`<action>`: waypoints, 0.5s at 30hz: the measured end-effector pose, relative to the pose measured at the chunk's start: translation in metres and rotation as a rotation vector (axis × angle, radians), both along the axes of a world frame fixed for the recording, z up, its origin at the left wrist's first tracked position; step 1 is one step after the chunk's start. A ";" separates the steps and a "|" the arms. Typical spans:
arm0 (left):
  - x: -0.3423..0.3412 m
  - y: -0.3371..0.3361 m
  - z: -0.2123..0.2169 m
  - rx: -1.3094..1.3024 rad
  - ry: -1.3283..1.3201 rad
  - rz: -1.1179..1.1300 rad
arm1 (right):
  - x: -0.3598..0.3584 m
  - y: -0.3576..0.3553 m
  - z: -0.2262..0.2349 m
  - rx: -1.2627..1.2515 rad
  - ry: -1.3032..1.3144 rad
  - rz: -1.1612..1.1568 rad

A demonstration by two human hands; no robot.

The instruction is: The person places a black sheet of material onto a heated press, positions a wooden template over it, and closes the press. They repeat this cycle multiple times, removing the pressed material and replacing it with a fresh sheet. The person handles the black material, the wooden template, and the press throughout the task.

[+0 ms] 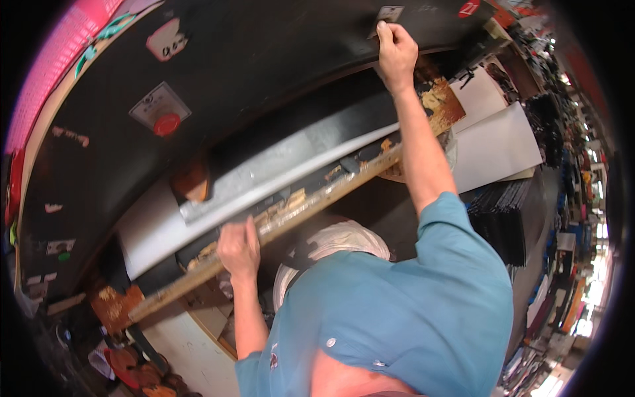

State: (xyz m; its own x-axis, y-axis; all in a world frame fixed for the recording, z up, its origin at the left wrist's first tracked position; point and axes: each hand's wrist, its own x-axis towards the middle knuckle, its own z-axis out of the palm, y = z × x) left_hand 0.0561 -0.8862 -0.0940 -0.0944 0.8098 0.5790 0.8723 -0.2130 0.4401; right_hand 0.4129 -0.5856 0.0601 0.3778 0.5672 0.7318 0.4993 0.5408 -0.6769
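Observation:
My right hand [398, 56] reaches far up to the dark panel, fingers curled in and pinched together. A small pale label [390, 13] on the panel shows just behind its fingertips. Whatever those fingers hold, if anything, is hidden. My left hand [239, 250] is a slightly blurred, loosely curled fist with the thumb up. It is by the front wooden edge [297, 218] of the bench, and its fingertips do not show. Between the hands, a long grey-white sheet or strip [284, 165] lies slantwise on the bench, below the dark panel [238, 73].
Yellowish scraps [284, 205] lie along the bench edge. A brown pointed piece [192, 182] rests behind the strip. White sheets [496, 149] and a stack of black sheets [499, 218] are at right. A pink basket [49, 73] stands far left; brown items [135, 370] are low left.

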 end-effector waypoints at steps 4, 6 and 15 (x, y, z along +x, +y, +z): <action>0.007 0.001 0.005 0.008 0.057 0.087 | 0.034 -0.040 -0.026 -0.166 -0.022 0.183; 0.007 0.005 0.006 0.024 0.067 0.093 | 0.036 -0.079 -0.057 -0.226 -0.037 0.216; -0.004 0.027 0.010 -0.020 -0.026 0.171 | -0.005 -0.140 -0.165 -0.268 -0.463 0.208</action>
State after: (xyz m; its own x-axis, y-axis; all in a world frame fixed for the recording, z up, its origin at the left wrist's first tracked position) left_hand 0.0521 -0.8596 -0.0841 -0.2469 0.7920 0.5584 0.8833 -0.0531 0.4659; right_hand 0.4081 -0.7256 -0.1054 -0.0878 0.7839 0.6147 0.6779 0.4992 -0.5397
